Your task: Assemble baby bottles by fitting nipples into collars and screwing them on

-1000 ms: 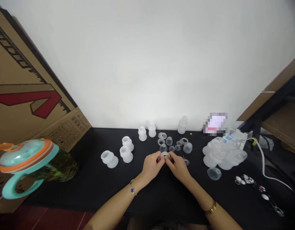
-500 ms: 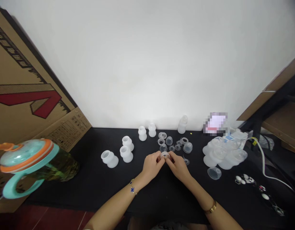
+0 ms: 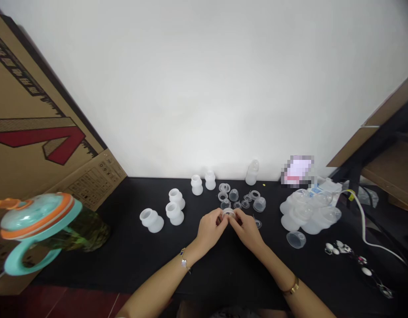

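My left hand (image 3: 209,229) and my right hand (image 3: 246,229) meet at the middle of the black table, their thumbs and fingers closed on a clear bottle collar ring (image 3: 228,212) from both sides. Fingers partly cover it, so I cannot tell whether a teat sits inside. Just beyond lie loose clear parts: collar rings (image 3: 223,196), domed caps (image 3: 259,204) and silicone teats (image 3: 245,204). One more teat (image 3: 257,224) rests beside my right fingers. To the left stand several open white baby bottles (image 3: 175,213), without tops.
One capped bottle (image 3: 252,172) stands against the wall. Several capped bottles (image 3: 301,212) cluster at right, with a loose domed cap (image 3: 296,239) in front. Nearby are a white cable (image 3: 364,221), a bead strand (image 3: 366,271) and a phone-like screen (image 3: 298,170). A large drink jug (image 3: 54,229) and cardboard box (image 3: 41,123) occupy the left.
Both hands keep their place on the collar ring, which appears tilted very slightly differently. The bracelet on my left wrist has turned a little.
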`<state>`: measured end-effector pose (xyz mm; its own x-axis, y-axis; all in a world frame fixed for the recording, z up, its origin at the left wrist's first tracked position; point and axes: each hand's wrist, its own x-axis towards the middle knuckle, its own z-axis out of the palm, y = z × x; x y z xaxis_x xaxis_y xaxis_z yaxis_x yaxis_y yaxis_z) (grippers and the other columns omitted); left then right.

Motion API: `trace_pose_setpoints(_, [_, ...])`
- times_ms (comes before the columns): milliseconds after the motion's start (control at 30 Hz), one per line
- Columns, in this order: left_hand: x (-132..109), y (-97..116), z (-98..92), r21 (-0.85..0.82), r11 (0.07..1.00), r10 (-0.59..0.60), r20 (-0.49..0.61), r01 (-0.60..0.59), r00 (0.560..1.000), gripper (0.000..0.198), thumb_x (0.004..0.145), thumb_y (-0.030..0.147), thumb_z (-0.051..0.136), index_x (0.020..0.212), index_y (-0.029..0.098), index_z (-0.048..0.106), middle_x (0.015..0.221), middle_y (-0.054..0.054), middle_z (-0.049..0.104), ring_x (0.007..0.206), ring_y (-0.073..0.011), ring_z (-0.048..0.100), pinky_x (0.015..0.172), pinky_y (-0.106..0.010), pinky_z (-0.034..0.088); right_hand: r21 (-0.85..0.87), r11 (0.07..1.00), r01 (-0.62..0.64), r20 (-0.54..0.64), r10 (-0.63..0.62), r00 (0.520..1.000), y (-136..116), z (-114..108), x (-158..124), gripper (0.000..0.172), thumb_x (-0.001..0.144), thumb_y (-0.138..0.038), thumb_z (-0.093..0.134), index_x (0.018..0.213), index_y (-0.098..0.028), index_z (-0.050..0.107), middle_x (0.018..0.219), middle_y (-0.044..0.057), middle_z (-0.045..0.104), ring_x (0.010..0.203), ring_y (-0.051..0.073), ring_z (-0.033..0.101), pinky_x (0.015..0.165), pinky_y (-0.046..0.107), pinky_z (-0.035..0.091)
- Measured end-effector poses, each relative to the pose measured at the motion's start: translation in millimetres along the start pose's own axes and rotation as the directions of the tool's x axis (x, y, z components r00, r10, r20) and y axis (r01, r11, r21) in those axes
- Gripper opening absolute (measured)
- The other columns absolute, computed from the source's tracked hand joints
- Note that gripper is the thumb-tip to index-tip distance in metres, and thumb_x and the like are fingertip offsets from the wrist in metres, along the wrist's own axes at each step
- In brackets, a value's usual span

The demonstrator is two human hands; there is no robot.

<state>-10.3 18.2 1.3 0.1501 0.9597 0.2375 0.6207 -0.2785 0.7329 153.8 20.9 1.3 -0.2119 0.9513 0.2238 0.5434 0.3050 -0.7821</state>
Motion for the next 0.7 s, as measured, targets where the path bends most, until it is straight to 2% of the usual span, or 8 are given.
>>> trace_pose_setpoints(167, [-2.8, 4.5, -2.1, -0.148, 0.989, -0.012, -0.005, 0.011, 1.0, 0.017, 0.096, 0.037, 0.051, 0.097, 0.022, 0.059, 0.077, 0.004, 0.064, 0.06, -0.0125, 0.057, 0.061, -0.024, 0.04, 0.048, 0.999, -0.02, -0.004, 0.02, 1.0, 0.1, -1.4, 0.1, 0.026, 0.096, -0.042, 0.049, 0.082, -0.022, 0.057, 0.063, -0.003, 0.055, 0.055, 0.015, 0.052, 0.053, 0.024, 0.036])
trace_pose_setpoints(367, [-2.6, 5.2, -2.3, -0.234, 0.972, -0.037, -0.031, 0.028, 0.999, 0.017, 0.096, 0.033, 0.054, 0.11, 0.024, 0.054, 0.091, 0.001, 0.074, 0.066, -0.0138, 0.065, 0.062, -0.024, 0.046, 0.074, 0.996, -0.042, 0.039, 0.04, 0.998, 3.2, 0.5, 0.4, 0.026, 0.098, -0.044, 0.048, 0.096, -0.022, 0.062, 0.067, -0.001, 0.06, 0.059, 0.018, 0.058, 0.052, 0.024, 0.041])
trace_pose_setpoints(567, [-1.6, 3.9, -2.2, -0.231, 0.973, -0.032, -0.056, 0.018, 0.998, 0.013, 0.095, 0.032, 0.055, 0.105, 0.025, 0.054, 0.089, 0.001, 0.075, 0.068, -0.0144, 0.068, 0.064, -0.024, 0.05, 0.078, 0.996, -0.041, 0.049, 0.037, 0.998, 2.3, 0.8, 0.8, 0.029, 0.098, -0.046, 0.046, 0.098, -0.022, 0.062, 0.068, 0.0, 0.061, 0.06, 0.018, 0.058, 0.052, 0.024, 0.044])
trace_pose_setpoints(700, [-1.2, 2.6, -2.3, -0.212, 0.977, -0.051, -0.089, 0.031, 0.995, 0.017, 0.091, 0.027, 0.058, 0.107, 0.025, 0.053, 0.088, 0.002, 0.073, 0.067, -0.0139, 0.067, 0.066, -0.025, 0.05, 0.071, 0.997, -0.038, 0.035, 0.036, 0.999, 0.9, 1.1, 0.9, 0.027, 0.097, -0.044, 0.049, 0.101, -0.022, 0.063, 0.071, 0.001, 0.064, 0.061, 0.018, 0.06, 0.054, 0.025, 0.044])
